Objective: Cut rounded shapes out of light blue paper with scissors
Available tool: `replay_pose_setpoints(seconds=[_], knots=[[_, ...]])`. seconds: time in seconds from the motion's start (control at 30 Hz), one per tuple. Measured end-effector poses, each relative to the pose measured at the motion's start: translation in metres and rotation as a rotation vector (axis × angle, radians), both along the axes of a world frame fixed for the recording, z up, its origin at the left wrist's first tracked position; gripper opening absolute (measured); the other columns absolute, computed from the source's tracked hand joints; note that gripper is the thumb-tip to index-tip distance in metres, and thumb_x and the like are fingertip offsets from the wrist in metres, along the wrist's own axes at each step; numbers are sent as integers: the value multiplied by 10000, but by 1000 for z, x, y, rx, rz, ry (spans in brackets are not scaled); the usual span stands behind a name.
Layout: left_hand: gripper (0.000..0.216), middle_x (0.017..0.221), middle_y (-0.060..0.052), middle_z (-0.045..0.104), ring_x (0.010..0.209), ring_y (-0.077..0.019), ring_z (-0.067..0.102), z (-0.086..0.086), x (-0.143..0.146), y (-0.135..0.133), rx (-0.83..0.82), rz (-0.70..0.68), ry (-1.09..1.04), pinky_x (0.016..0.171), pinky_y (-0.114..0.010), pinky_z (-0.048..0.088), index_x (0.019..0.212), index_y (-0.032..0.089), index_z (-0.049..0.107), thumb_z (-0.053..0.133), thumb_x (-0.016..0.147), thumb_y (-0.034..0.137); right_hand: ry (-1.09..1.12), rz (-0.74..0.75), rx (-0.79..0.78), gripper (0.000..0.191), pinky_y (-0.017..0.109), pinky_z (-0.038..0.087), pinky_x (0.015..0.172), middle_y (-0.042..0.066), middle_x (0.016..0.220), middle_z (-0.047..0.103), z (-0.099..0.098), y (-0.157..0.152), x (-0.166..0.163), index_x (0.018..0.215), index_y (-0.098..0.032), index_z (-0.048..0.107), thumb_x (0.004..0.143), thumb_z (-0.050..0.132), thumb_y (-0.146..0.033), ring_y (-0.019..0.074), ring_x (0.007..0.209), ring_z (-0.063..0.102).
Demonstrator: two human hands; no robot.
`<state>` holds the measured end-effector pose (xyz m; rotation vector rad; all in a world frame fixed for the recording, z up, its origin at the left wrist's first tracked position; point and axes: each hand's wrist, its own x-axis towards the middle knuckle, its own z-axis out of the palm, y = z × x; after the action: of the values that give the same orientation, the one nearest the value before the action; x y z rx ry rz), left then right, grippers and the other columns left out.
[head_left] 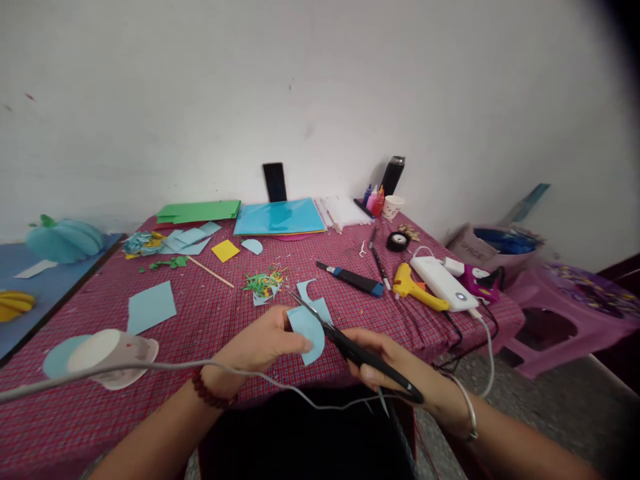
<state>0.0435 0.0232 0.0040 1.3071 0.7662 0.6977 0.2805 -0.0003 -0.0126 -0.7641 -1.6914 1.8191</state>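
My left hand [263, 343] pinches a light blue paper piece [306, 331] with a rounded edge, held just above the front edge of the red checked table [210, 313]. My right hand [387, 363] grips black scissors [345, 343]; their blades reach up and left across the blue piece. A second curved blue offcut [307, 290] lies on the cloth just behind the blades. A beaded bracelet sits on my left wrist and a thin bangle on my right.
A white tape roll [113, 353] and a grey cable lie at the left front. Paper scraps [265, 282], a blue craft knife [353, 279], a yellow glue gun [415, 288], a power bank [443, 283] and coloured sheets [277, 217] cover the table. A pink stool [560, 320] stands at the right.
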Motion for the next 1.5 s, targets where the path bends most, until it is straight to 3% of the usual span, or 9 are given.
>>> replay_pose_setpoints(seconds=[0.43, 0.67, 0.93, 1.2, 1.5], knots=[[104, 588, 6, 588, 578, -119, 502, 8, -4, 2, 68, -62, 111, 619, -247, 406, 610, 167, 646, 582, 672, 114, 47, -57, 22, 419, 200, 269, 489, 0, 734, 468, -3, -3, 3, 1143, -191, 627, 795, 658, -422, 88, 591, 329], [59, 617, 14, 584, 596, -104, 496, 8, -7, 4, 70, -130, 174, 638, -239, 398, 627, 139, 615, 583, 675, 142, -60, -21, 31, 489, 186, 269, 491, 13, 784, 508, 4, -1, 7, 1182, -162, 614, 785, 665, -443, 73, 599, 347], [56, 615, 15, 562, 615, -106, 491, 17, -8, 4, 65, -195, 215, 662, -246, 398, 614, 129, 594, 572, 664, 137, -78, 20, 15, 518, 184, 269, 490, -20, 730, 454, 5, 2, 13, 1203, -165, 601, 788, 665, -468, 61, 562, 301], [58, 581, 32, 494, 555, -87, 423, 16, -10, 3, 42, -212, 226, 561, -220, 345, 599, 135, 547, 586, 637, 157, -178, 88, -24, 534, 203, 274, 513, -24, 718, 463, 20, 7, 17, 1225, -182, 599, 776, 680, -458, 75, 582, 327], [36, 602, 42, 485, 560, -81, 410, 14, -12, 3, 37, -272, 238, 553, -213, 335, 631, 139, 542, 568, 656, 137, -253, 131, 20, 574, 199, 324, 539, -2, 800, 520, 21, 15, 25, 1286, -208, 568, 772, 692, -431, 93, 646, 405]])
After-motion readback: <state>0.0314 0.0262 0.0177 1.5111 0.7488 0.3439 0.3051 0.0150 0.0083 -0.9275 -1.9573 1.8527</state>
